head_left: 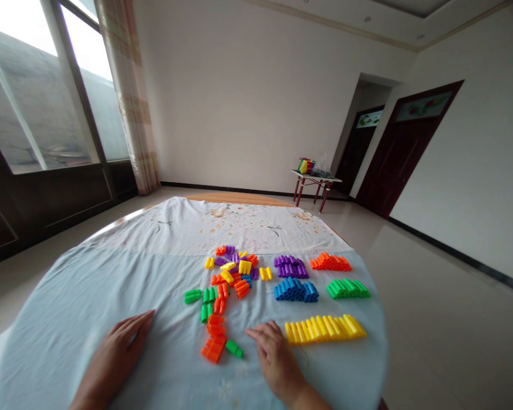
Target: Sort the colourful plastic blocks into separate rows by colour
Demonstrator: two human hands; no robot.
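L hand [122, 350] is resting flat, empty, on cloth-covered counter [243, 198]; R hand [274, 348] is lying empty, just beside yellow tube-block row [325, 329] at its ~2 o'c. Mixed plastic tube blocks [234, 280] are lying ~2 o'c. fr. L hand.

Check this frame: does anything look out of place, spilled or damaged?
Nothing looks clearly spilled or damaged. The one untidy spot is the jumble of mixed-colour pieces, trailing down between the left hand and the right hand; it stands out against the neat single-colour groups on the right.
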